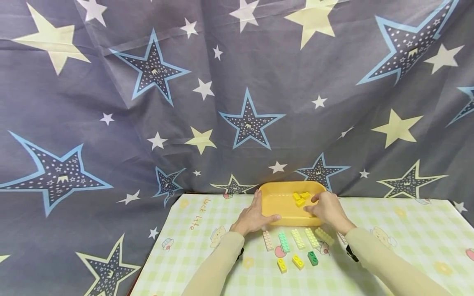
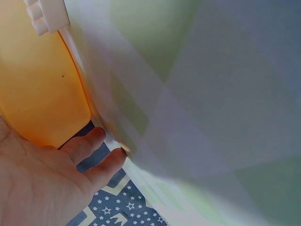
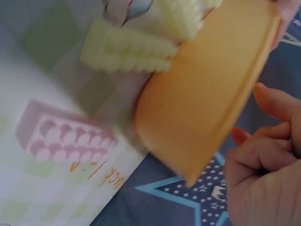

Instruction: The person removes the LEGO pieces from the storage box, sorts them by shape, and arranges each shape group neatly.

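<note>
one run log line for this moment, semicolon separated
left hand: touching left side of orange plastic tray; right hand: over tray, beside small yellow plastic blocks; outside tray: dark green plastic brick on checked cloth

The left hand extends its fingers beside the orange tray, below a pale block.

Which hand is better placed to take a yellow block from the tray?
Right hand, probably: it reaches into the tray, near the yellow blocks; the left hand lies at the opposite end.
</note>
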Demonstrator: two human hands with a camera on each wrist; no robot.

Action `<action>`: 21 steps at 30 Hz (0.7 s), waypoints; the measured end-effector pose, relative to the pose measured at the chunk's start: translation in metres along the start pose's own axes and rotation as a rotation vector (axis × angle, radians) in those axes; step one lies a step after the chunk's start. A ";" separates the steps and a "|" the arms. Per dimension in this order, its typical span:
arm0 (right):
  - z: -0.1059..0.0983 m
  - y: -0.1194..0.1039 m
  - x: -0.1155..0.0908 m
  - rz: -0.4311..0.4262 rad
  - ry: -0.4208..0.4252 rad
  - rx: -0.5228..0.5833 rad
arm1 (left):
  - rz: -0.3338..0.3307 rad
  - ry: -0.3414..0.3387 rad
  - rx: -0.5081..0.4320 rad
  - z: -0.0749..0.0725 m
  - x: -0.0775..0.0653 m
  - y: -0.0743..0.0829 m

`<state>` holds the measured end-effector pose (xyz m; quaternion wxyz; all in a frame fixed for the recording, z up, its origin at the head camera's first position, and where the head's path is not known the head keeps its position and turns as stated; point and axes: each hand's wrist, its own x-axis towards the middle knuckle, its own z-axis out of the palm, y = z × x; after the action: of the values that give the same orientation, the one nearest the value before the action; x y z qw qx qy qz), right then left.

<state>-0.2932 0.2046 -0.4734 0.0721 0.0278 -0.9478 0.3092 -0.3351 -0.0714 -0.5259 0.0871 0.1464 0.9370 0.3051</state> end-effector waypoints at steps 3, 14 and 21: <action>0.007 0.010 0.015 -0.058 -0.029 -0.004 | 0.001 0.001 0.003 0.000 -0.001 0.000; 0.023 0.027 0.056 -0.202 -0.063 -0.065 | 0.010 0.013 0.015 -0.002 0.001 0.003; 0.035 0.030 0.064 -0.238 -0.055 -0.092 | 0.011 0.006 0.011 -0.001 -0.002 0.002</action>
<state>-0.3630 0.2079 -0.5087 0.0833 0.1454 -0.9526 0.2540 -0.3331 -0.0713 -0.5233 0.0820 0.1512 0.9380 0.3009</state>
